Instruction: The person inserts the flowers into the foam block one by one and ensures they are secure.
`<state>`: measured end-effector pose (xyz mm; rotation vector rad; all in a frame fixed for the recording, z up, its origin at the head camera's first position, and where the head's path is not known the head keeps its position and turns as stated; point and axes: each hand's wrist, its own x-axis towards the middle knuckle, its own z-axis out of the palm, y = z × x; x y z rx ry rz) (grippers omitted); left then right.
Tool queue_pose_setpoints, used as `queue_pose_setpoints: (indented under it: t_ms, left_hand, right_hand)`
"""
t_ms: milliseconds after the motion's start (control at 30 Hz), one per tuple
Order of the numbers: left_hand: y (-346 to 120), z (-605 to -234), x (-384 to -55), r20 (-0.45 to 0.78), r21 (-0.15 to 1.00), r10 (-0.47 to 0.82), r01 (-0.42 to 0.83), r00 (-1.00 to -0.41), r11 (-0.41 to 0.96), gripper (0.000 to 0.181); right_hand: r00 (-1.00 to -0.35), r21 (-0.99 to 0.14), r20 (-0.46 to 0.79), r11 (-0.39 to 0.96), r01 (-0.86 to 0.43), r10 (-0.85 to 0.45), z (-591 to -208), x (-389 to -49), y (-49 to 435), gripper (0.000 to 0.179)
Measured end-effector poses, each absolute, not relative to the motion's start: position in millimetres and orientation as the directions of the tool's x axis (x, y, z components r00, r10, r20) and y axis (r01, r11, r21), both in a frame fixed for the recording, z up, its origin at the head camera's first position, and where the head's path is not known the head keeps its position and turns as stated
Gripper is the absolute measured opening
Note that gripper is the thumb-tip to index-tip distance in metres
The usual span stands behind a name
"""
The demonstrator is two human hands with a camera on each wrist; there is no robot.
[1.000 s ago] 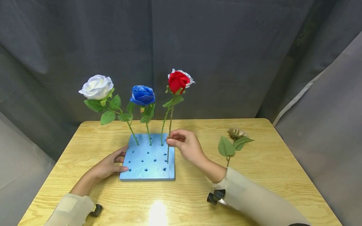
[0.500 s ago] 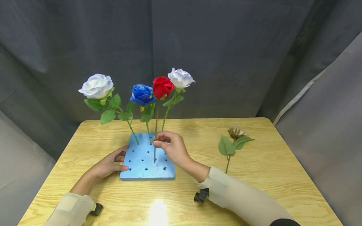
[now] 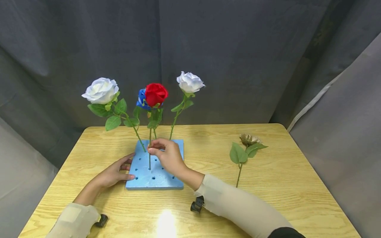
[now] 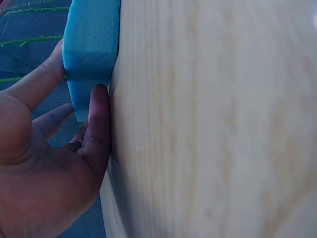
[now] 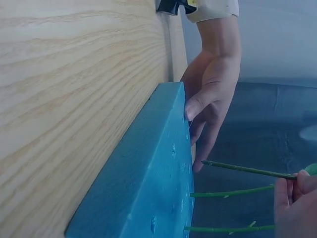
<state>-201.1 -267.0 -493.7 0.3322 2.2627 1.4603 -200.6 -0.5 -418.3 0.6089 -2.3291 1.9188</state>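
Note:
My right hand [image 3: 167, 156] pinches the stem of a red artificial rose [image 3: 156, 94], held upright above the light blue foam block [image 3: 163, 183]. In the right wrist view the lower tip of that stem [image 5: 247, 169] is apart from the block's face. My left hand [image 3: 111, 174] rests at the block's left edge, its thumb [image 5: 200, 103] on the top face and its other fingers along the side. Standing in the block are a white rose [image 3: 102, 91] at left, a blue rose [image 3: 141, 99] partly hidden behind the red one, and another white rose [image 3: 190, 82] at right.
The wooden table [image 3: 285, 185] carries a beige flower [image 3: 251, 140] with green leaves [image 3: 238, 153], lying right of the block. Several small holes dot the block's face. Grey curtains [image 3: 238, 59] hang behind the table and at both sides.
My right hand has moved left with the red rose, from in front of the right white rose to in front of the blue one. My left hand has stayed at the block's edge.

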Motion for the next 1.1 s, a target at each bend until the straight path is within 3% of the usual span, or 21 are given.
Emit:
queue_pose_setpoints:
  t_ms: [1100]
  left_hand:
    - [-269, -495, -202, -0.215, 0.916, 0.437, -0.024, -0.873, 0.401, 0.1]
  right_hand:
    - [-0.912, -0.877, 0.3, 0.295, -0.379, -0.279, -451, -210, -14, 0.013]
